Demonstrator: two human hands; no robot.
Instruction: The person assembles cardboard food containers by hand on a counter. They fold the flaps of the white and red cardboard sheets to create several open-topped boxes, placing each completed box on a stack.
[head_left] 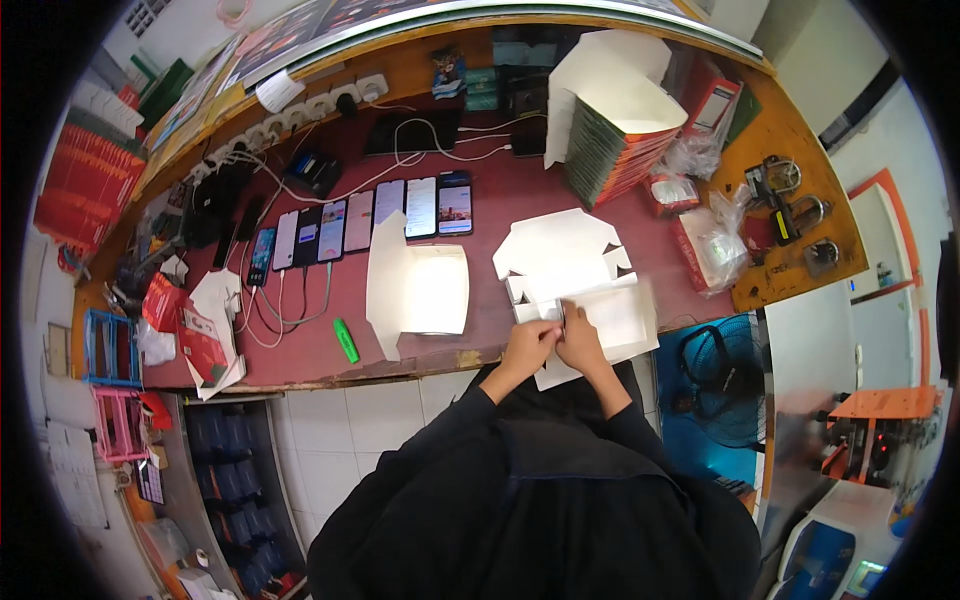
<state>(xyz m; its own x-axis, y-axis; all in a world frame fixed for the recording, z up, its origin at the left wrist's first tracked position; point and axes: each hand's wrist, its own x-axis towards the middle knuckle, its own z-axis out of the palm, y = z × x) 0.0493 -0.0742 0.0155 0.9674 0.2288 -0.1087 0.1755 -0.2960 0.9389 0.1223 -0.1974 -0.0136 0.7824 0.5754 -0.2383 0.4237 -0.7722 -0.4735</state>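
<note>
A partly unfolded white cardboard box lies at the table's front edge, its wide lid flap spread away from me. My left hand is closed at the near left part of this box, its fingertips pinching a small flap. Right beside it, my right hand is closed on the same part, fingers pointing away from me. The fingertips meet, and the exact fold between them is hidden. To the left stands an assembled white box with its lid open.
Several phones lie in a row, some with charging cables. A green highlighter rests near the front edge. A stack of flat red and green cartons stands at the back right, near padlock-like metal parts. A fan is below right.
</note>
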